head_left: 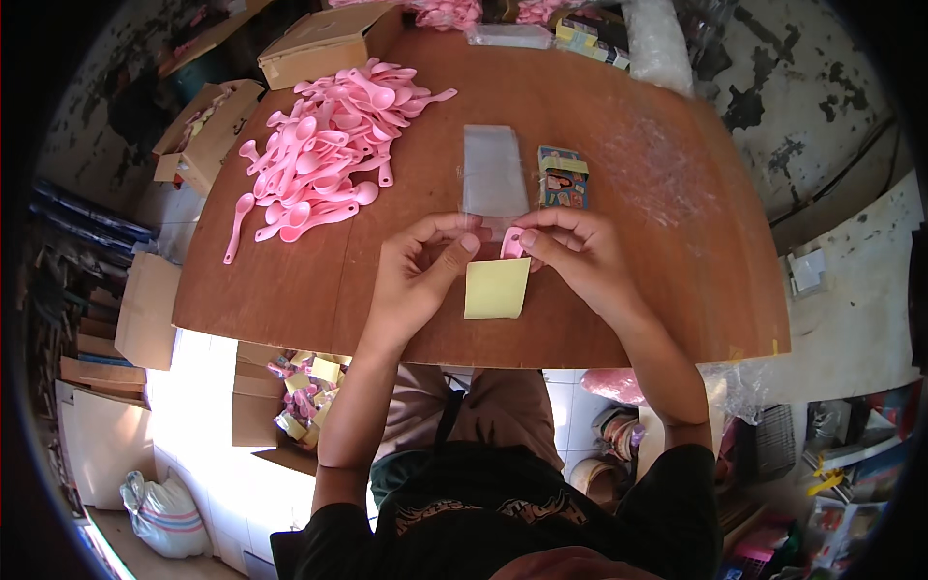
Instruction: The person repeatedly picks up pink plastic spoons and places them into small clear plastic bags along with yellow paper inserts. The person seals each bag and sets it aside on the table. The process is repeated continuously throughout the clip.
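Observation:
My left hand [430,263] is closed, thumb and fingertips pinching the edge of what looks like a clear plastic bag [493,224]. Between the thumb and fingers of my right hand [572,249] is the end of a pink plastic spoon [512,244]; the rest of the spoon is hidden. A pale yellow card [497,290] hangs just below both hands, its upper edge against the spoon. Just beyond my fingers lies a stack of flat clear plastic bags [493,169]. Right of it is a bundle of printed cards [564,184] with a yellow band.
A heap of pink spoons [333,135] covers the far left of the brown table [387,213]. Cardboard boxes [324,46] stand at its far left edge, and loose clear film [667,164] lies on the right. Below, an open carton [261,391] holds packed pieces.

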Tool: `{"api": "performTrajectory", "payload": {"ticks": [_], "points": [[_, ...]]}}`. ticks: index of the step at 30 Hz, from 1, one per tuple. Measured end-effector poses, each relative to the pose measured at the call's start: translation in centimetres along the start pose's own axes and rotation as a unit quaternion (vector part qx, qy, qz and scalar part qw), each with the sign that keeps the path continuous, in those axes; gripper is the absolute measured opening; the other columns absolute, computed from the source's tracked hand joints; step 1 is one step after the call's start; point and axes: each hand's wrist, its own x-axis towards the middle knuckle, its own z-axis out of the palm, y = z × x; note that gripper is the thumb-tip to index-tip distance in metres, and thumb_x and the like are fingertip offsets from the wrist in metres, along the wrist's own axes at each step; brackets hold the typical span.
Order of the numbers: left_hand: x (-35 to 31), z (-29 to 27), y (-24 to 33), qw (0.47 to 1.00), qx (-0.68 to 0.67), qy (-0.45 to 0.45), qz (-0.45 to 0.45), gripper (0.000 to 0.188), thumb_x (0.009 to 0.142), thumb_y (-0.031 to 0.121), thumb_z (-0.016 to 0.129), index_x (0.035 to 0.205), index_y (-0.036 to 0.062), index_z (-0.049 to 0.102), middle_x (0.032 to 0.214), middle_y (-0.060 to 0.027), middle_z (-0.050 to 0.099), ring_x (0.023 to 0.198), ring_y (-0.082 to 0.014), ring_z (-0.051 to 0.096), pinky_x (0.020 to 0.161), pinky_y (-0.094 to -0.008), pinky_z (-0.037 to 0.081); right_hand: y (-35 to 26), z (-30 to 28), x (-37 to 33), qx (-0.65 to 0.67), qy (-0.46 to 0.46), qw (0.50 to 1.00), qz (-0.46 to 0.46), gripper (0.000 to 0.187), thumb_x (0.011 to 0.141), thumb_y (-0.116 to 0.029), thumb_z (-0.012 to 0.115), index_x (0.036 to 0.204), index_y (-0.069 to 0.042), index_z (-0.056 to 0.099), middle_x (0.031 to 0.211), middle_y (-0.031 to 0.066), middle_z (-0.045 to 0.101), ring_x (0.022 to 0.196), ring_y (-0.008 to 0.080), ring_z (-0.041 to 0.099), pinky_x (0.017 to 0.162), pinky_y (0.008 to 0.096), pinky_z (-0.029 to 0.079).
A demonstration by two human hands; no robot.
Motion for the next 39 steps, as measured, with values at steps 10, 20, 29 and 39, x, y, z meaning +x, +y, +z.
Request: {"api": "performTrajectory", "payload": {"ticks": [10,20,29,39], "points": [[-0.2,-0.7,-0.6,0.998,-0.004,0.049,-0.027,0.017,0.09,0.008,0.066,0.103,-0.0035,0.066,0.097,-0.0079,0.069,0.084,-0.0118,0.065,0.073,-0.0248,0.055,1.1,0.5,-0.2,0.01,0.02,0.999,-0.034,0.023,0.094,-0.013,0.062,0.108,0.004,0.065,0.092,0.007,0.07,0.08,0.0084,0.066,0.067,0.0212,0.052],[-0.3,-0.2,-0.6,0.99,0.097,0.094,0.03,0.016,0.09,0.007,0.066,0.101,-0.0033,0.069,0.087,-0.0053,0.07,0.077,-0.0073,0.063,0.068,-0.0213,0.052,1.1,0.8,-0.5,-0.007,0.055,0.997,-0.045,0.02,0.092,-0.011,0.064,0.106,0.003,0.067,0.093,0.007,0.069,0.081,0.01,0.064,0.067,0.0225,0.051],[-0.3,-0.3,-0.6,0.987,0.12,0.092,0.047,0.015,0.089,0.005,0.066,0.102,-0.0015,0.07,0.089,-0.0059,0.071,0.072,-0.0068,0.062,0.065,-0.0209,0.05,1.7,0.3,-0.3,-0.019,0.051,0.996,-0.076,0.016,0.091,-0.007,0.064,0.103,0.003,0.068,0.095,0.0087,0.07,0.08,0.0106,0.065,0.068,0.023,0.054],[-0.5,-0.6,-0.5,0.99,0.101,0.076,0.055,0.014,0.091,0.007,0.064,0.102,0.0014,0.072,0.088,-0.0056,0.071,0.071,-0.0065,0.061,0.063,-0.0206,0.049,1.9,-0.2,-0.3,0.0,-0.013,0.993,-0.113,0.015,0.089,0.005,0.058,0.099,0.001,0.07,0.096,0.009,0.066,0.081,0.0126,0.065,0.067,0.0233,0.054]]}}
